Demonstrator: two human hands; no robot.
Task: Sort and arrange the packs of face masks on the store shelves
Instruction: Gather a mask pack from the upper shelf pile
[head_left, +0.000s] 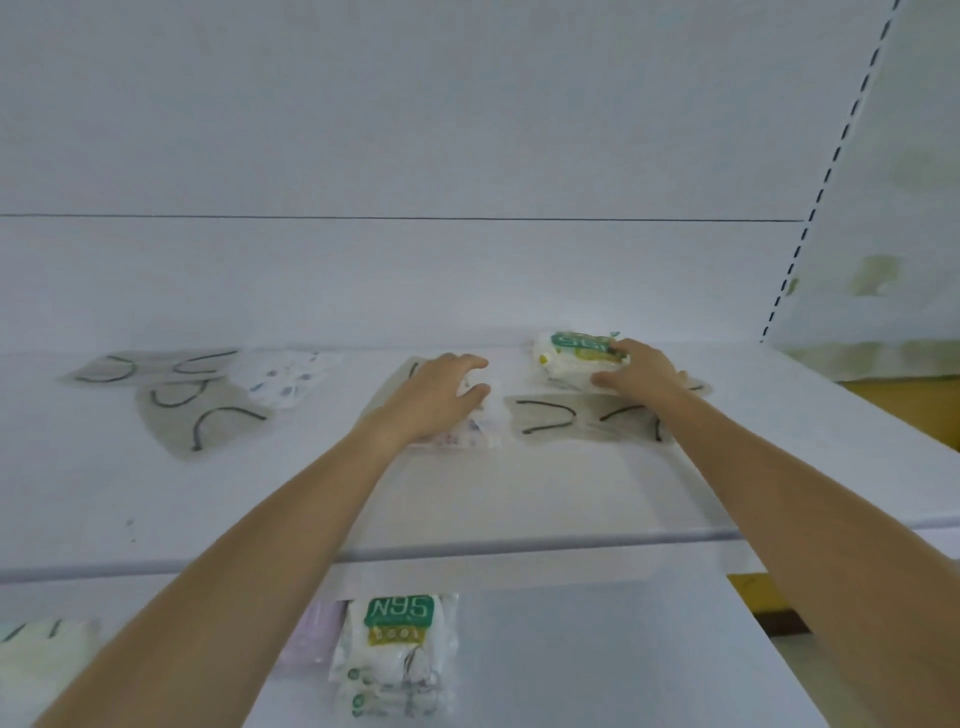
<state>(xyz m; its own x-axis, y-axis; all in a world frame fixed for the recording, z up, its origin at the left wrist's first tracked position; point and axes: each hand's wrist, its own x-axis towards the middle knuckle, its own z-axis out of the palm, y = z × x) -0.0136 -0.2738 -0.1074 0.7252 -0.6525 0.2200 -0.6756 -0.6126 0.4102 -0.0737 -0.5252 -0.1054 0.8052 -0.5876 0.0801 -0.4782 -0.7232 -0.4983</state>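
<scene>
Both my arms reach onto the upper white shelf (519, 493). My left hand (436, 395) lies over a white patterned mask pack (488, 421), its fingers curled round the pack's far edge. My right hand (636, 371) grips a white N95 pack with a green label (571, 353) near the back wall. In front of the right hand lies a clear pack of grey masks with dark ear loops (582, 421). Part of the pack under my left hand is hidden.
More grey mask packs (182, 405) and a white patterned pack (285, 376) lie at the shelf's left. On the lower shelf sit stacked N95 packs (397, 654), a pink pack (311, 639) and a pale pack (41, 660). A slotted upright (826, 176) bounds the right.
</scene>
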